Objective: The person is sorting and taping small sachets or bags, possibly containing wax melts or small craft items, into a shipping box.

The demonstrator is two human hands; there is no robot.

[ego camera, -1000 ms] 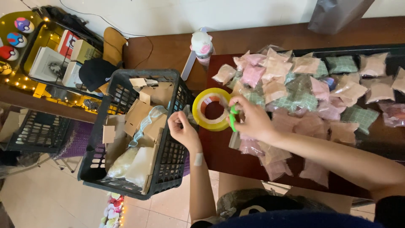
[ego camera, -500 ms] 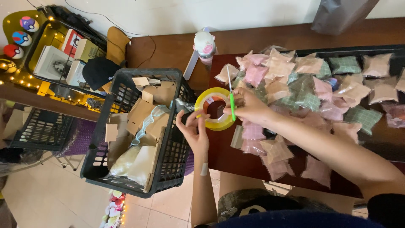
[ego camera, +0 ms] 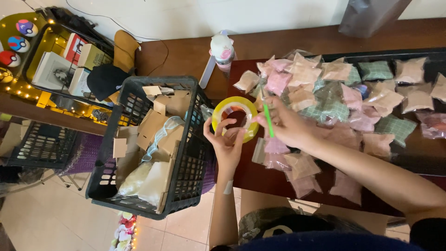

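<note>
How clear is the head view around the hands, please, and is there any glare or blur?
Head view: even, soft light; the left hand and yellow tape roll are reasonably sharp, the plastic packets show slight sheen, and the string lights at left glow, slightly overexposed.

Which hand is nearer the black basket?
Left. The left hand holds the yellow tape roll right beside the black basket's table-side wall. The right hand, with a green stick, is on the far side of the roll, over the packets.

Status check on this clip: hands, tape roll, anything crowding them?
Left hand fingers on yellow tape roll. Right hand at roll's edge, gripping green tool. Packets piled close right, black crate close left.
</note>
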